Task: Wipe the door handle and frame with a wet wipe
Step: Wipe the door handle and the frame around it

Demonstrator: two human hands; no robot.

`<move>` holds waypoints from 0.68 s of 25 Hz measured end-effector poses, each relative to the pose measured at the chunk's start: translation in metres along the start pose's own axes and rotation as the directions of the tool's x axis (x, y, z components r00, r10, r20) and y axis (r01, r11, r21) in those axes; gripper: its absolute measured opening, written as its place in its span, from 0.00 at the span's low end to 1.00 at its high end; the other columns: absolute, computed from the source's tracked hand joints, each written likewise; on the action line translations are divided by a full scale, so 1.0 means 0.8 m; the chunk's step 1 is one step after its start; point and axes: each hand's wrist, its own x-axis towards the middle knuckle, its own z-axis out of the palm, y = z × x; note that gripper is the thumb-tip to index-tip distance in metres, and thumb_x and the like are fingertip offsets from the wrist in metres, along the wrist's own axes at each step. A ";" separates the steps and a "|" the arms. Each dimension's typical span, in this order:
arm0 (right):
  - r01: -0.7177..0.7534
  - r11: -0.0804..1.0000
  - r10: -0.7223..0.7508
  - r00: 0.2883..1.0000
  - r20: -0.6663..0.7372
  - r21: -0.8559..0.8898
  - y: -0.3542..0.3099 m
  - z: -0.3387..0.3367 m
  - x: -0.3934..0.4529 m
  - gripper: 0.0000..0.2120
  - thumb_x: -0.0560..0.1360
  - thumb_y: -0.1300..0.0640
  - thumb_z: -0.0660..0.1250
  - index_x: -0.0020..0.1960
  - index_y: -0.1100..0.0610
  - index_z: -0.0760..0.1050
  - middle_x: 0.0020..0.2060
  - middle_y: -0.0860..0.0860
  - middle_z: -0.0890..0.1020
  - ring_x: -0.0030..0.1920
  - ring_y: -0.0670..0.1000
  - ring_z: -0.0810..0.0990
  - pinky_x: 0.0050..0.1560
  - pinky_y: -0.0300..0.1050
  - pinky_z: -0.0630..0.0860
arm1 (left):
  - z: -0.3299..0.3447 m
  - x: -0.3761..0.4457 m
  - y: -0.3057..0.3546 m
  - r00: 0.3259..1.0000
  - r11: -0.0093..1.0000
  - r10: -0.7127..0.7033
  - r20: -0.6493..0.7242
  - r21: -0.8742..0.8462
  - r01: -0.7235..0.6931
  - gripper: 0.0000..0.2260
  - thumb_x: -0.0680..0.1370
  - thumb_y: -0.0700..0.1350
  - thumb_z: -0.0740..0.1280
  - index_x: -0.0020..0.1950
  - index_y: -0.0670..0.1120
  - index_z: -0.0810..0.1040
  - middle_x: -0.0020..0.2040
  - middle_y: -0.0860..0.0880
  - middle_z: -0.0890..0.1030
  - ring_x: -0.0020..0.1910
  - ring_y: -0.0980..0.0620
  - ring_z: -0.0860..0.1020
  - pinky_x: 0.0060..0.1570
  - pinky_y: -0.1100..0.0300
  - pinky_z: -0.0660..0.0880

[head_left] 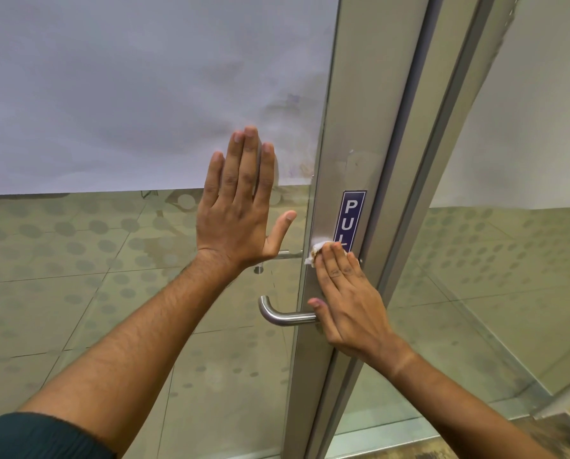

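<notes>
A glass door with a grey metal frame (350, 134) fills the view. My left hand (237, 210) lies flat with straight fingers on the glass pane, left of the frame. My right hand (350, 293) presses a white wet wipe (315, 251), stained brown at one edge, against the frame with straight fingers. The wipe sits just under a blue PULL sticker (351, 217), whose lower part my fingers cover. A curved steel door handle (277, 314) sticks out to the left below, its base hidden behind my right thumb.
The upper glass (128, 87) is frosted and smudged near the frame. A second frame post (442, 160) and a glass panel (525, 260) stand to the right. Tiled floor shows through the lower glass. A handle on the far side (287, 255) is visible through the pane.
</notes>
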 end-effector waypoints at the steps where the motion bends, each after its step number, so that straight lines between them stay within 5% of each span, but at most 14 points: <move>1: 0.015 1.000 -0.015 1.000 0.018 -0.024 0.004 0.000 -0.007 0.33 0.82 0.42 0.43 0.77 0.64 0.56 0.77 0.60 0.55 0.79 0.57 0.48 0.77 0.53 0.48 | 0.000 -0.001 0.000 1.000 1.000 0.001 -0.001 -0.004 -0.001 0.41 0.80 0.65 0.55 0.81 0.37 0.50 0.79 0.35 0.51 0.79 0.39 0.48 0.79 0.47 0.38; 12: -0.152 0.984 0.164 0.974 -0.157 0.089 -0.030 -0.011 0.032 0.36 0.81 0.42 0.50 0.77 0.66 0.45 0.77 0.63 0.46 0.78 0.60 0.43 0.77 0.57 0.48 | 0.001 -0.001 0.001 1.000 1.000 -0.001 -0.021 -0.017 0.001 0.42 0.80 0.65 0.55 0.81 0.38 0.44 0.80 0.36 0.49 0.80 0.43 0.37 0.79 0.47 0.39; 17: -0.229 0.944 0.300 0.894 -0.332 0.238 -0.035 -0.041 0.084 0.37 0.81 0.44 0.51 0.77 0.66 0.41 0.77 0.63 0.43 0.78 0.61 0.41 0.78 0.57 0.46 | 0.003 -0.002 0.001 0.999 1.000 0.006 -0.036 -0.028 -0.007 0.42 0.80 0.65 0.54 0.81 0.39 0.43 0.80 0.36 0.48 0.80 0.43 0.37 0.79 0.47 0.39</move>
